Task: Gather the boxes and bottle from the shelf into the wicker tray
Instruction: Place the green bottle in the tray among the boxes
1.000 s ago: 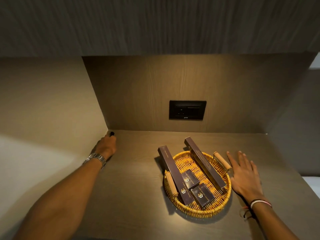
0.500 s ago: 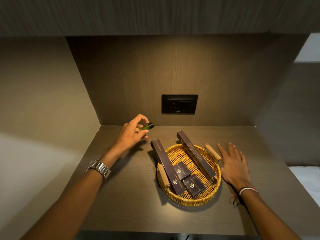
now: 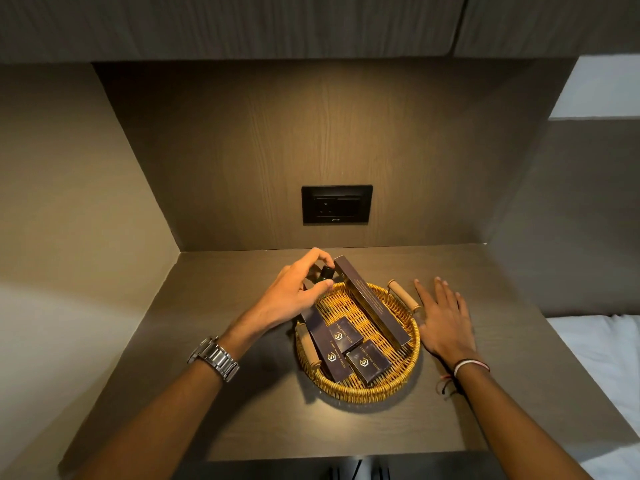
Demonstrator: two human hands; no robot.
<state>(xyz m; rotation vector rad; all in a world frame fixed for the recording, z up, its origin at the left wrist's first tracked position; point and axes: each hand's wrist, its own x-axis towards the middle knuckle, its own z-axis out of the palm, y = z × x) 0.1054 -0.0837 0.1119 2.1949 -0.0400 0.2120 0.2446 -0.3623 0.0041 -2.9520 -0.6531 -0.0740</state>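
Observation:
A round wicker tray (image 3: 388, 388) with two wooden handles sits on the wooden shelf (image 3: 242, 403). Inside lie two long dark boxes, one (image 3: 372, 299) leaning across the far rim and one (image 3: 325, 344) on the left side, plus two small dark boxes (image 3: 344, 333) (image 3: 367, 361). My left hand (image 3: 294, 292) hovers over the tray's far left rim, fingers pinched on a small dark-capped bottle (image 3: 84, 273). My right hand (image 3: 445, 318) lies flat and open on the shelf, just right of the tray.
A black wall socket plate (image 3: 337, 204) is set in the back panel above the tray. Side walls close the niche left and right, and a cabinet hangs overhead. White bedding (image 3: 602, 362) lies past the shelf's right end.
My left hand took the bottle from the shelf's back left corner and carried it right, to above the tray's far rim. My right hand stayed flat beside the tray.

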